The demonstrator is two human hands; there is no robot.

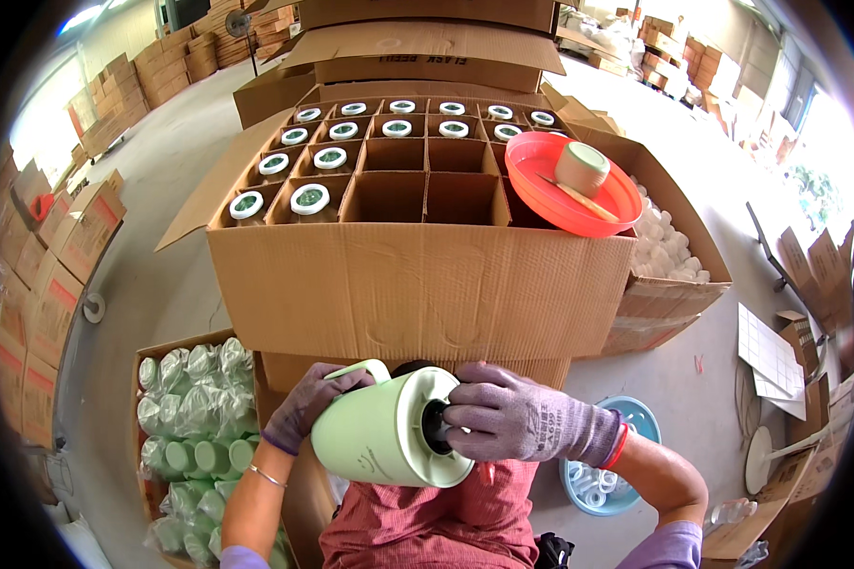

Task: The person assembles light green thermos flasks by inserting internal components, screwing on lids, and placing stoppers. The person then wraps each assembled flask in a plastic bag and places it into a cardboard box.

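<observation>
A light green vacuum jug (365,438) with a looped handle lies tilted above my lap, its round end turned to the right. My left hand (315,403), in a grey-purple glove, is closed around the jug's side by the handle. At the jug's round end, the gloved fingers of my right hand (531,417) are closed on a black round piece (435,427) set in the middle. My fingers partly cover that piece. A small red thing (486,472) hangs below my right hand; its kind cannot be made out.
Ahead stands a divided carton (417,284) with several white-rimmed flasks (310,199) in its cells. A red basin (579,213) on its right corner holds a green cup (582,168) and a stick. Wrapped green cups (199,460) fill a left carton; a blue basin (640,417) holds white rings.
</observation>
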